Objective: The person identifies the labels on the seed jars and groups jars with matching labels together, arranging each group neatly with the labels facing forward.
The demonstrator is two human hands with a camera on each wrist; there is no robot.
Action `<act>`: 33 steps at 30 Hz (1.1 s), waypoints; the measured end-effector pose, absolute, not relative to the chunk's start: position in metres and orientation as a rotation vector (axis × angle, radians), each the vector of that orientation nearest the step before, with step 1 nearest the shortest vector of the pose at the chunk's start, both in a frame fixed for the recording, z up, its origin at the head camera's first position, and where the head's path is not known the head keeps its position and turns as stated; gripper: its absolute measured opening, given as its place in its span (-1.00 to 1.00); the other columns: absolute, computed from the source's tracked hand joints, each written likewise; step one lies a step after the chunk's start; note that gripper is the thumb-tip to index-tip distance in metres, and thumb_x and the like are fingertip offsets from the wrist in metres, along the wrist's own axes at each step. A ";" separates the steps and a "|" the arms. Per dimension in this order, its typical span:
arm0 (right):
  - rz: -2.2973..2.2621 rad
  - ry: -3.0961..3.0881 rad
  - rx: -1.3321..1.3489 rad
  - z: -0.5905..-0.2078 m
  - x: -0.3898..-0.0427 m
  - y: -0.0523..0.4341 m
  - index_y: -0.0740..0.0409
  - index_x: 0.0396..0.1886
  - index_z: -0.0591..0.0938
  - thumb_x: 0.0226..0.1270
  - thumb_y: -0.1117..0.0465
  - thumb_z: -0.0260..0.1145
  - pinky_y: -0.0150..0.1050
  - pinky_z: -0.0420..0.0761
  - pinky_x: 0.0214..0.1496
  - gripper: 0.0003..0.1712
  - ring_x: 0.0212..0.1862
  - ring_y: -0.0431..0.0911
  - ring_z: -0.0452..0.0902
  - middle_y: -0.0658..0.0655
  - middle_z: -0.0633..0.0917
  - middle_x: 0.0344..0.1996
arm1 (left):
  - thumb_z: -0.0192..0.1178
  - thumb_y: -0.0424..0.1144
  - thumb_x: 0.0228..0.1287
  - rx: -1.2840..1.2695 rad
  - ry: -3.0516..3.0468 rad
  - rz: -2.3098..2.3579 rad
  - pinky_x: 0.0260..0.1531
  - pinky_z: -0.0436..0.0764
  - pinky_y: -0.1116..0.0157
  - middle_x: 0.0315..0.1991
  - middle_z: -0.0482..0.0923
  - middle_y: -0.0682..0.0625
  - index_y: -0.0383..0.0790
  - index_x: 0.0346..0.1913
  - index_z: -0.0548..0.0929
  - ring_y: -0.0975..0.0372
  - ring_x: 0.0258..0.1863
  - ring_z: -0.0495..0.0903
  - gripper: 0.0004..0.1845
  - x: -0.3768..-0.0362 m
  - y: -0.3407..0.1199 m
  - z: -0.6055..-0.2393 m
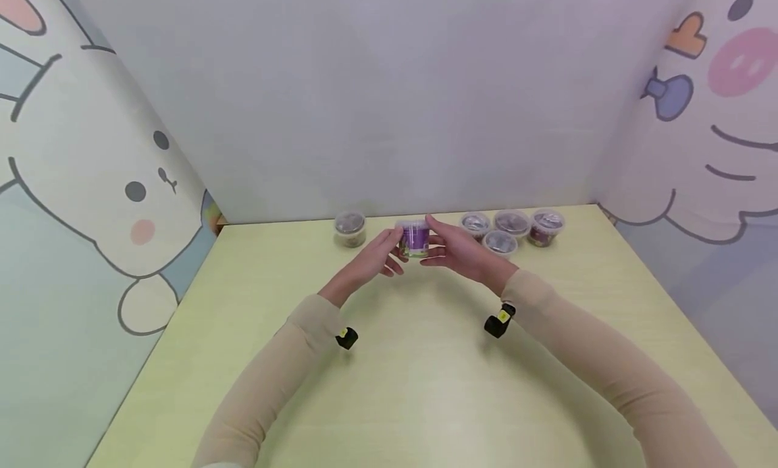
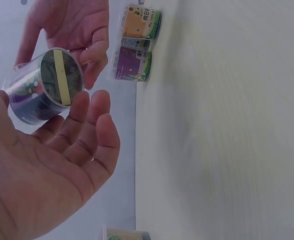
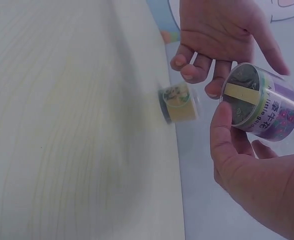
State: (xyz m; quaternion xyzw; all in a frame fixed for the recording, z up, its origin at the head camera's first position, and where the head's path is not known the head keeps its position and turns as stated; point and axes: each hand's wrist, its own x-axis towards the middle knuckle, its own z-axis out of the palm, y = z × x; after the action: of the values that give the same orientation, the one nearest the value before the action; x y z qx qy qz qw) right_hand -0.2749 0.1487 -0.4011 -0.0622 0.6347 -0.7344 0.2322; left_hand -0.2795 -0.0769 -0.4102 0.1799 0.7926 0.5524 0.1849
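held item: small clear tub with purple label [image 1: 415, 238], lifted off the desk [image 1: 425, 387], between both hands near the far edge
right hand [image 1: 464, 250]: grasping the tub, thumb on its base rim, fingers round the far side; in the right wrist view the base with a yellow strip faces the camera, so the tub is tipped on its side
left hand [image 1: 372, 260]: released, fingers straight and loose, tips at or just beside the tub's side; reads as a steadying or receiving palm, not a grip. Actual contact I cannot tell
why held so: my read, two hands bracket it so it can be turned or passed without setting it down
lone tub [image 1: 350, 227]: stands on the desk left of the hands, near the back wall, apart from the rest
tub cluster [image 1: 513, 229]: four lidded tubs right of the hands, packed close, some touching
in the way: cluster sits just behind the right hand's wrist line; a sweep rightward could clip the nearest tub. Left side has more room
surroundings: cartoon-printed panels [image 1: 91, 184] box in the desk on both sides, plain wall behind
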 end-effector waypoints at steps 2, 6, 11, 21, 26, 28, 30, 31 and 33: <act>-2.018 1.748 -0.175 -0.401 -0.275 0.147 0.19 0.41 0.32 0.53 -0.33 0.06 -0.04 0.61 0.18 -0.21 0.05 0.09 0.56 0.31 0.48 0.21 | -0.35 0.40 0.52 0.521 2.236 1.539 -0.12 0.64 0.01 -0.04 0.57 -0.19 -0.16 0.33 0.33 0.01 -0.22 0.68 -0.26 -0.279 -0.078 -0.409; -2.021 1.759 -0.188 -0.400 -0.272 0.145 0.22 0.39 0.34 0.57 -0.27 0.04 -0.06 0.61 0.17 -0.26 0.02 0.09 0.57 0.32 0.50 0.18 | -0.37 0.41 0.52 0.539 2.243 1.524 -0.13 0.64 0.03 -0.04 0.57 -0.18 -0.16 0.34 0.31 0.01 -0.21 0.68 -0.24 -0.278 -0.079 -0.410; -2.016 1.772 -0.218 -0.399 -0.271 0.143 0.26 0.40 0.34 0.58 -0.26 0.04 -0.03 0.59 0.20 -0.25 0.04 0.10 0.58 0.35 0.49 0.21 | -0.37 0.42 0.51 0.535 2.255 1.539 -0.10 0.62 -0.06 -0.07 0.57 -0.19 -0.17 0.32 0.32 0.00 -0.24 0.68 -0.23 -0.277 -0.081 -0.410; -2.015 1.769 -0.205 -0.400 -0.268 0.142 0.24 0.36 0.37 0.57 -0.25 0.07 0.05 0.54 0.26 -0.28 -0.01 0.08 0.59 0.32 0.53 0.14 | -0.36 0.45 0.49 0.540 2.254 1.535 -0.11 0.62 -0.07 -0.08 0.57 -0.20 -0.18 0.28 0.33 0.00 -0.25 0.68 -0.22 -0.277 -0.082 -0.414; -2.003 1.783 -0.205 -0.401 -0.268 0.142 0.23 0.38 0.36 0.55 -0.28 0.07 0.06 0.52 0.28 -0.25 -0.01 0.07 0.59 0.30 0.53 0.14 | -0.36 0.43 0.51 0.545 2.242 1.545 -0.03 0.57 -0.20 -0.07 0.57 -0.21 -0.16 0.28 0.32 -0.01 -0.24 0.67 -0.25 -0.275 -0.083 -0.414; -1.999 1.785 -0.196 -0.402 -0.269 0.142 0.22 0.38 0.36 0.55 -0.28 0.07 0.05 0.54 0.26 -0.25 0.00 0.07 0.59 0.31 0.52 0.15 | -0.36 0.42 0.51 0.544 2.242 1.546 -0.03 0.57 -0.20 -0.07 0.57 -0.21 -0.16 0.28 0.33 -0.01 -0.24 0.67 -0.25 -0.275 -0.083 -0.414; -1.994 1.786 -0.192 -0.402 -0.269 0.142 0.22 0.39 0.35 0.56 -0.28 0.05 0.03 0.55 0.25 -0.25 0.01 0.08 0.59 0.32 0.51 0.17 | -0.37 0.43 0.51 0.544 2.246 1.542 -0.03 0.58 -0.20 -0.07 0.57 -0.20 -0.16 0.28 0.33 -0.01 -0.24 0.67 -0.25 -0.275 -0.083 -0.415; -1.993 1.788 -0.189 -0.402 -0.269 0.142 0.23 0.39 0.35 0.57 -0.27 0.05 0.01 0.56 0.24 -0.26 0.02 0.08 0.59 0.32 0.51 0.18 | -0.37 0.43 0.51 0.544 2.248 1.541 -0.04 0.58 -0.19 -0.07 0.57 -0.20 -0.16 0.28 0.33 -0.01 -0.24 0.67 -0.25 -0.275 -0.082 -0.415; -1.990 1.787 -0.185 -0.402 -0.269 0.143 0.22 0.39 0.35 0.57 -0.27 0.05 -0.02 0.59 0.21 -0.27 0.03 0.09 0.58 0.33 0.50 0.18 | -0.37 0.44 0.50 0.550 2.252 1.538 -0.04 0.59 -0.18 -0.06 0.57 -0.20 -0.16 0.29 0.33 -0.01 -0.23 0.67 -0.24 -0.274 -0.082 -0.415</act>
State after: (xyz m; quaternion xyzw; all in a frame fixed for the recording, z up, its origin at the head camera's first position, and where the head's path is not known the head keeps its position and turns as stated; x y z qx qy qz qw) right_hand -0.2689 0.1432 -0.4024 -0.0673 0.6489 -0.7227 0.2281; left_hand -0.2740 -0.0818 -0.4148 0.1945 0.7965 0.5439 0.1788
